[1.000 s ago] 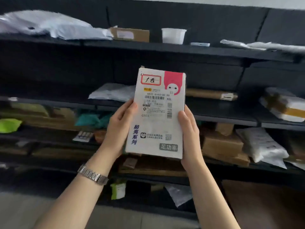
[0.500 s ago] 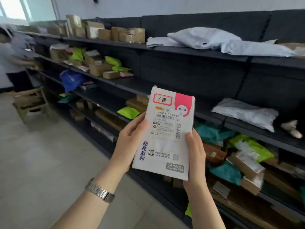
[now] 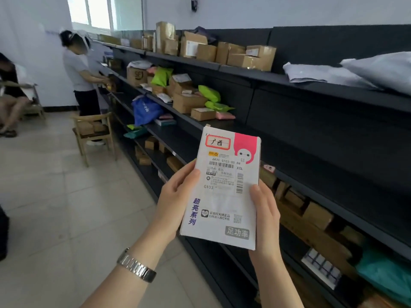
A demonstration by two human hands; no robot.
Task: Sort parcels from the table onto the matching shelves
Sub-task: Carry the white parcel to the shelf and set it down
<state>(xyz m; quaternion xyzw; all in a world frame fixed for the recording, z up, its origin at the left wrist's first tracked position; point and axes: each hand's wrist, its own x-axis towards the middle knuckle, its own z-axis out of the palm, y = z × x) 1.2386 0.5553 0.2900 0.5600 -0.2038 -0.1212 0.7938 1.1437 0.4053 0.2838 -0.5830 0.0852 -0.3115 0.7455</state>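
While another person [image 3: 82, 76] works at the far left end of the aisle beside a wooden chair [image 3: 94, 134], the left hand [image 3: 175, 196], a metal watch [image 3: 136, 265] on its wrist, is curled around the left long edge of the parcel [image 3: 222, 190], thumb lying on the printed face and the fingers out of sight behind. This parcel is a flat white box with a pink corner and a red-framed handwritten label [image 3: 218, 142] near its top, held upright in the air in front of the dark shelves [image 3: 289, 138], touching none of them. It looks light and fairly stiff (its edges stay straight with only a side grip on each flank), so I judge it will not sag or need support from below. Its card surface seems smooth but not slick; pinching the two long edges, as now, appears a sound hold, and one hand around the lower half would probably do for sliding it onto a shelf. The right hand [image 3: 265, 214] mirrors the left on the right long edge, thumb on the front near the barcode, fingers wrapped behind. Nothing suggests fragility, though what is inside cannot be told.
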